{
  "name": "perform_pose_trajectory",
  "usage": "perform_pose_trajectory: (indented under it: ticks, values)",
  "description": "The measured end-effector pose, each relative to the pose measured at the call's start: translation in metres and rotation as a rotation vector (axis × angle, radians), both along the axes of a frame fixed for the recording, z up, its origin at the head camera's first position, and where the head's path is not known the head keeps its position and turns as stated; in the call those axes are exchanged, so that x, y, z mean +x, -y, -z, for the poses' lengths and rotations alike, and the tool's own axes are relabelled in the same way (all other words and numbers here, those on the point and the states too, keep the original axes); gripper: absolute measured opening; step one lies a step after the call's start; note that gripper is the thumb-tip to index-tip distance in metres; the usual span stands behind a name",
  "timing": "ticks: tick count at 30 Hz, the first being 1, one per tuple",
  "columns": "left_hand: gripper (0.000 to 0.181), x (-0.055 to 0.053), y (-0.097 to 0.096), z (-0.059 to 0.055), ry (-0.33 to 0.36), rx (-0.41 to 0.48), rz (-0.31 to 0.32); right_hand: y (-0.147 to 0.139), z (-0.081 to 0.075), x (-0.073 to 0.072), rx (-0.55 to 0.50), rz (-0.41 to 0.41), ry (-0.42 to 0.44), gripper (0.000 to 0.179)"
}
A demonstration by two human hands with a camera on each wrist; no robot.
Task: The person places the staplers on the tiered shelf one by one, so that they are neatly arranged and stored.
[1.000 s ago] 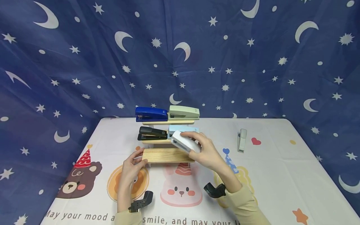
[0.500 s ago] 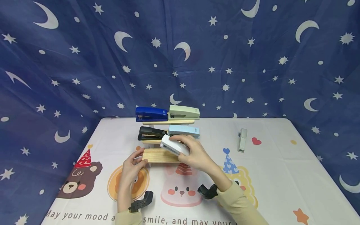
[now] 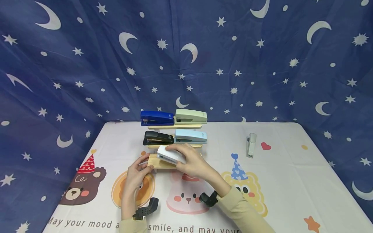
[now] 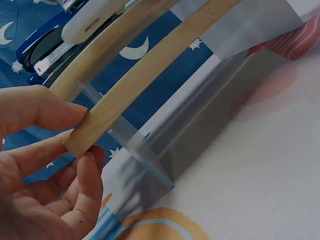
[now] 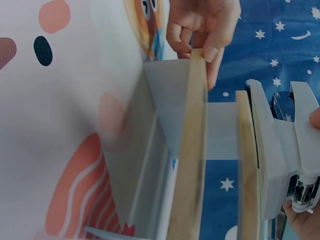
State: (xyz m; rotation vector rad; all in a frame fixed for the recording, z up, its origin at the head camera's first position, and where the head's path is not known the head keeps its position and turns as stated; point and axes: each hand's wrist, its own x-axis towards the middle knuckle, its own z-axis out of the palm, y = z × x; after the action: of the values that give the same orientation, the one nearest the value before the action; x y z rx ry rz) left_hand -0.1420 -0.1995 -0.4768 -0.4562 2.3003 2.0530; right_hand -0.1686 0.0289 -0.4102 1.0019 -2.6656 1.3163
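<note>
A three-tier rack with pale wooden shelves stands mid-table in the head view. My left hand [image 3: 136, 176] pinches the left end of its lowest shelf [image 3: 154, 162], thumb above and fingers below in the left wrist view. A white stapler [image 3: 168, 154], tilted a little, is in my right hand [image 3: 194, 163], close over that shelf. The right wrist view has the white stapler [image 5: 280, 155] beside a wooden shelf edge. On the middle shelf sit a black stapler [image 3: 157, 137] and a light blue stapler [image 3: 190, 136]. Up top are a dark blue stapler [image 3: 156, 118] and a pale green stapler [image 3: 190, 116].
Another stapler, whitish grey [image 3: 251, 145], stands alone on the table to the right of the rack. Clear side panels [image 4: 145, 155] support the shelves. Behind the printed white tablecloth [image 3: 291, 181] hangs a blue curtain [image 3: 262, 81] with moons and stars.
My right hand has carried the white stapler leftward and down, from in front of the light blue stapler to over the lowest shelf. My left hand keeps its place.
</note>
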Motion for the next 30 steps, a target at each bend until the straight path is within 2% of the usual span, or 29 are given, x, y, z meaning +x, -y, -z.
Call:
perform_pose_trajectory:
  ticks: [4, 11, 19, 30]
  values:
    - [0.057, 0.000, 0.000, 0.001, 0.005, 0.001, 0.004, 0.007, 0.003, -0.001, 0.037, -0.034, -0.015, 0.059]
    - [0.058, 0.001, 0.000, 0.001, 0.005, 0.002, 0.010, 0.015, 0.008, -0.003, 0.082, -0.062, 0.029, 0.060]
    - [0.057, 0.000, -0.002, 0.002, 0.004, 0.004, 0.006, 0.023, 0.015, -0.007, 0.142, -0.077, 0.003, 0.060]
    - [0.061, -0.001, -0.001, 0.004, 0.005, 0.028, -0.001, 0.032, 0.015, -0.008, 0.196, -0.114, -0.011, 0.061]
